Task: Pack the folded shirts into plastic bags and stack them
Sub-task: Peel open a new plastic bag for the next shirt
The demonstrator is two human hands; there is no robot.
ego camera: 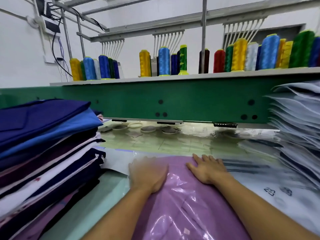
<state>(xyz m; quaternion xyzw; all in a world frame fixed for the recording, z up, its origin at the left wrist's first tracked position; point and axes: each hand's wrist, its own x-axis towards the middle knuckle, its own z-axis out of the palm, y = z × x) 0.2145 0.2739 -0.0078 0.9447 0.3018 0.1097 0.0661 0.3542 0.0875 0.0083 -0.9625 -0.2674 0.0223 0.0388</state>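
Now the right hand (207, 168) presses flat, fingers (196, 158) straight, on the shirt (188, 213) in its bag (134, 157) on the tabletop (110, 193); the blurred left hand (149, 174) seemingly likewise. Slick plastic may slide, rucking the fold.

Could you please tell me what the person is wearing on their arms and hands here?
Nothing shows on them. The left hand and right hand have no gloves and no visible rings. The left forearm and right forearm carry no sleeve, watch or bracelet within the frame. The left hand is blurred, so small details there are uncertain.
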